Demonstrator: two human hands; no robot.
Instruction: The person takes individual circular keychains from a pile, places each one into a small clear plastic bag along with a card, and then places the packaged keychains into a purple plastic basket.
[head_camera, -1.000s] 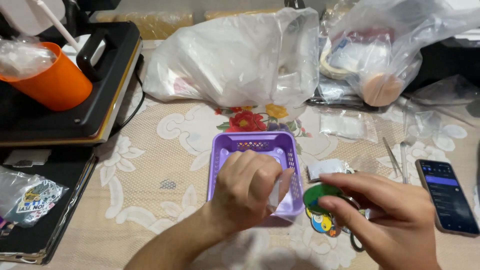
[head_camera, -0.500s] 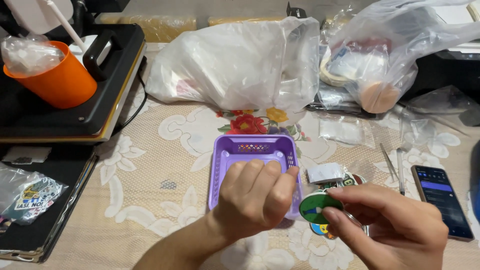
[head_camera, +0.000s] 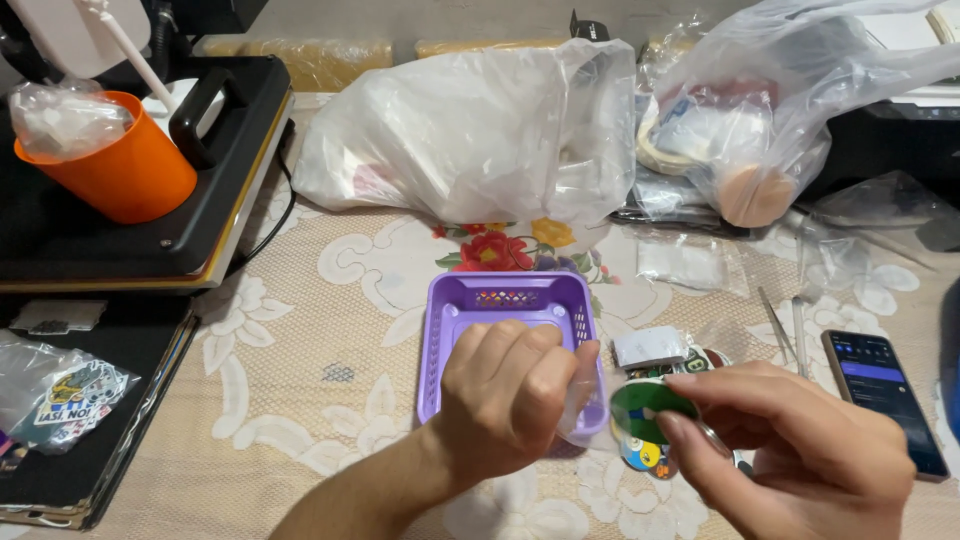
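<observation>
Bare forearms, no sleeves, rings

Purple basket (head_camera: 455, 320), green disc (head_camera: 645, 408), orange cup (head_camera: 125, 180), cream floral tablecloth (head_camera: 330, 330).

— Where does the basket (head_camera: 510, 300) sit?
— Mid tabletop (head_camera: 340, 290), the left hand (head_camera: 505, 400) over its near part. The right hand (head_camera: 800, 455) lies just to its right, a disc (head_camera: 645, 410) in its grip, stickers (head_camera: 645, 455) under that.
— Behind the basket?
— A big bag (head_camera: 470, 130); right of that, another bag (head_camera: 760, 110).
— Far right?
— A phone (head_camera: 880, 385), with tweezers (head_camera: 775, 325) between it and the basket.
— And left?
— A press (head_camera: 120, 230) with a cup (head_camera: 110, 160) on it; nearer, a sticker packet (head_camera: 60, 385).
</observation>
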